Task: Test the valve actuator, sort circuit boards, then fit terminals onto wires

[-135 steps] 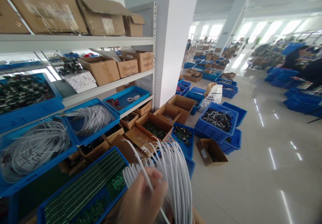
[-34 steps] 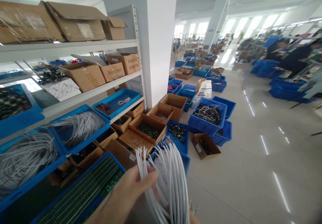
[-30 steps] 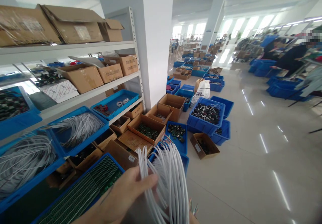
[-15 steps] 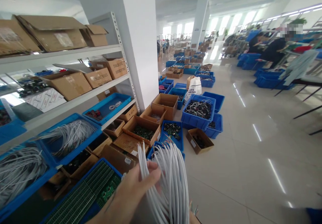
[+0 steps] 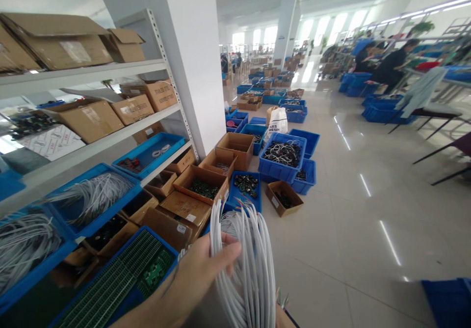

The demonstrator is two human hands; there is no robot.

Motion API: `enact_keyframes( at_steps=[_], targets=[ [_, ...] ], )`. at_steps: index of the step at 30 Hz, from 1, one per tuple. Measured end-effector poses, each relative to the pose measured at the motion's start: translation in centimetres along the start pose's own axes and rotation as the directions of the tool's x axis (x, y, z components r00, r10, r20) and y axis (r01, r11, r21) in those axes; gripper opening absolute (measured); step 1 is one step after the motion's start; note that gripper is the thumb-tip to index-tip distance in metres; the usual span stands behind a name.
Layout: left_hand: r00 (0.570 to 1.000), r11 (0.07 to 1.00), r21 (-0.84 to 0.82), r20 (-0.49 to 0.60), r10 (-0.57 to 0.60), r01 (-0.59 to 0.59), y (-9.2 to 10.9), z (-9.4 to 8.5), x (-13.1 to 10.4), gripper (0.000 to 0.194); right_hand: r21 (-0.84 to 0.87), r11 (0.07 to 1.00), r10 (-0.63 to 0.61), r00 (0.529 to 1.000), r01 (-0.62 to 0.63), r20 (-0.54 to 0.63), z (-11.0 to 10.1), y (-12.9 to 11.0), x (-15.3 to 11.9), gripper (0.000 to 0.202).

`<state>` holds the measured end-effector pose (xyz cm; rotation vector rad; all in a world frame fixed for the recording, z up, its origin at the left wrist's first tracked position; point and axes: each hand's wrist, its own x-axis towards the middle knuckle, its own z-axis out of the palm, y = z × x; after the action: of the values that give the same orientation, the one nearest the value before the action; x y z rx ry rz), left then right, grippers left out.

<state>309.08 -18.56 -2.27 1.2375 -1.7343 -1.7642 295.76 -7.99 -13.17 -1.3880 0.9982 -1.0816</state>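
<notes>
A thick bundle of white cables (image 5: pixel 253 274) hangs in a loop in front of me, with stripped coloured wire ends at its top. My left hand (image 5: pixel 221 257) is closed around part of the bundle, thumb across the near side. Behind the bundle's lower right edge, a small part of my right hand or wrist (image 5: pixel 283 317) shows; its fingers are hidden. More loose wire ends (image 5: pixel 281 296) stick out just above it.
At left, a white shelf (image 5: pixel 91 75) holds cardboard boxes and blue trays of cables. Below is a blue tray with green circuit boards (image 5: pixel 121 274). Boxes and blue crates (image 5: pixel 281 168) stand on the floor ahead. Co-workers (image 5: pixel 393 68) sit at right. A blue bin (image 5: pixel 447 301) stands lower right.
The surroundings have shifted left in view, and more of the blue bin at lower right shows. My left hand still grips the cables and sits slightly further right.
</notes>
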Motion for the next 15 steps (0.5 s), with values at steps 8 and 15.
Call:
enact_keyframes(
  at_steps=[8, 15],
  targets=[
    [0.997, 0.999, 0.031, 0.068, -0.025, 0.023, -0.6, 0.5, -0.7, 0.033, -0.011, 1.0, -0.005, 1.0, 0.005, 0.004, 0.1, 0.5, -1.8, 0.06],
    [0.991, 0.999, -0.007, 0.129, -0.043, 0.044, -1.0, 0.8, -1.2, 0.039, -0.06, 0.998, 0.019, 1.0, -0.018, 0.011, 0.0, -1.8, -3.1, 0.031]
  ],
)
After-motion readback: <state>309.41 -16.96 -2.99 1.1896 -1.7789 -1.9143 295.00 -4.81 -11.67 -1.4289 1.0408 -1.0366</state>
